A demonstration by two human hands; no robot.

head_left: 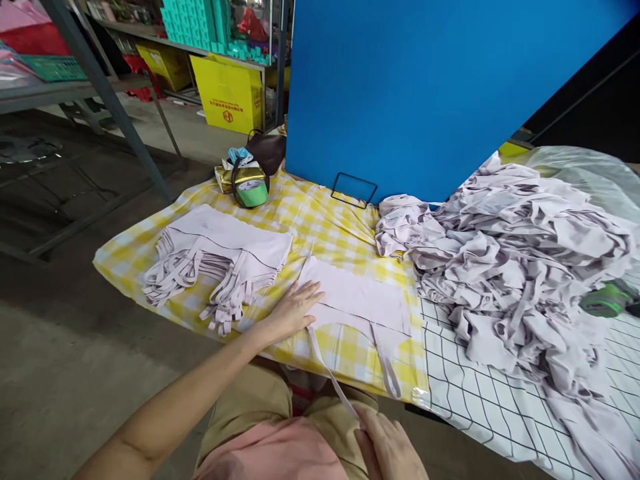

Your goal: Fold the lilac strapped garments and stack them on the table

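A pale lilac strappy top (360, 297) lies flat in front of me, its straps toward my lap. My left hand (293, 312) rests on its left side with the fingers stretched out flat. One strap (330, 370) runs tight from the top's left side down past the table edge. Its end is pinched in my right hand (387, 443), which is at my lap, with part of the fingers hidden. The other strap (387, 367) lies loose in a loop on the cloth. Left of my hand is a neat stack of similar tops (225, 243), straps hanging toward me.
A large heap of lilac garments (525, 253) covers the right side. The yellow checked cloth (320, 220) carries a green tape roll (253, 193) and a small wire frame (354, 190). Behind stands a big blue panel (410, 93). A yellow box (227, 93) sits on the floor beyond.
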